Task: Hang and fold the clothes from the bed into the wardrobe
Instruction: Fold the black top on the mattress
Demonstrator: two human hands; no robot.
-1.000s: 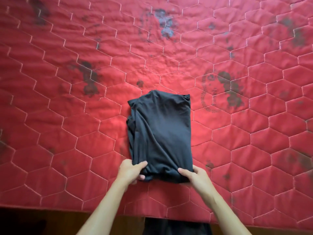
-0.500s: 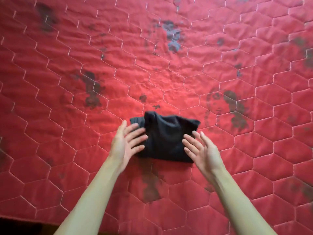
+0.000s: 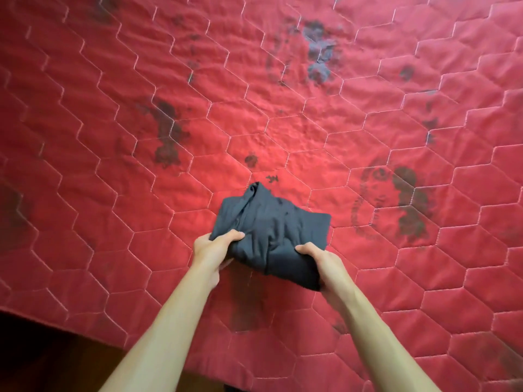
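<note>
A dark folded garment (image 3: 271, 230) sits as a compact bundle on the red quilted bed cover (image 3: 141, 137), near its front edge. My left hand (image 3: 213, 247) grips the bundle's near left corner, thumb on top and fingers underneath. My right hand (image 3: 319, 261) grips the near right corner the same way. The near edge looks raised a little off the cover, with a shadow under it. The wardrobe is out of view.
The bed cover fills nearly the whole view, with hexagon stitching and dark stains such as a large stain (image 3: 168, 137). Its front edge runs diagonally at the lower left, with dark floor (image 3: 42, 357) beyond it.
A second ago the garment lay long and my hands held its near end. It was folded in half away from me. My hands then opened beside it and now grip its near corners.
</note>
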